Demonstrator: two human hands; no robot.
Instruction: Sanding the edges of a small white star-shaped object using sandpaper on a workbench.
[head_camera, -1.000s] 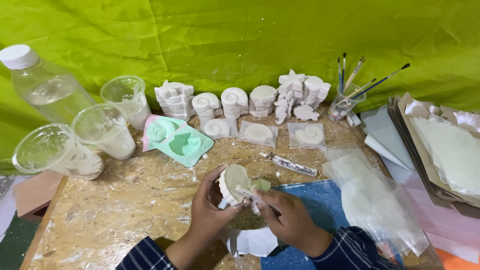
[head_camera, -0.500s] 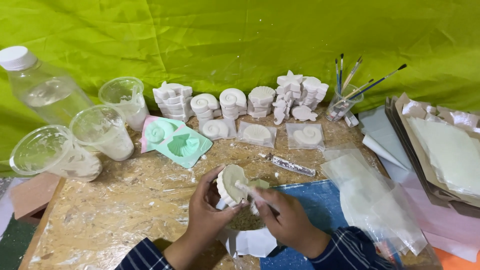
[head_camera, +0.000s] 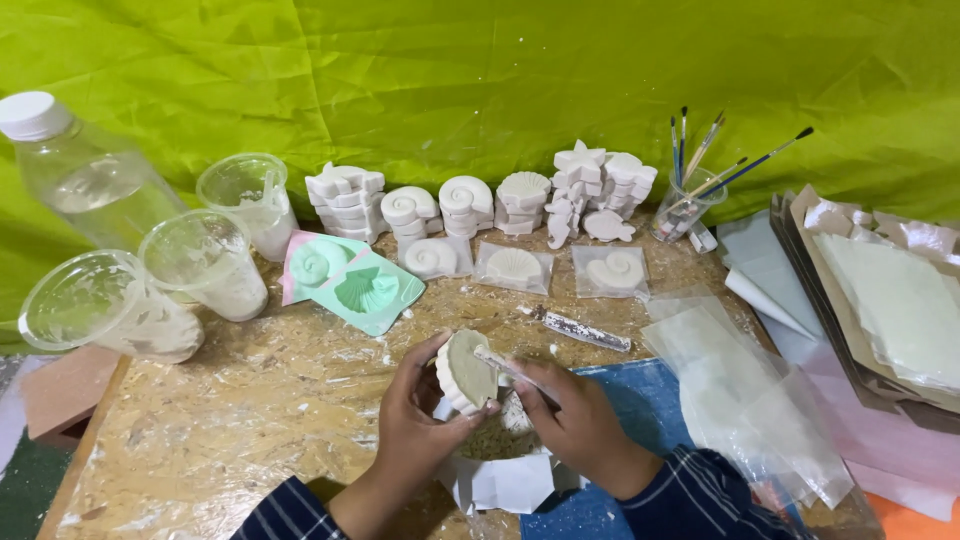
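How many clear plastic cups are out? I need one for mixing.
3, all at the table's left: one lying tilted at the edge, one beside it, one behind, near the bottle.

Bare board (head_camera: 250, 400) left (cups (head_camera: 200, 265) behind).

Three clear plastic bags (head_camera: 513, 268) with white shell casts lie ahead of me; empty clear plastic sleeves (head_camera: 740, 385) at my right.

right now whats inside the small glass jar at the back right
The glass jar holds several paintbrushes, handles down and bristle tips pointing up and out over the rim. Whether anything else lies at the bottom of the jar cannot be told from here.
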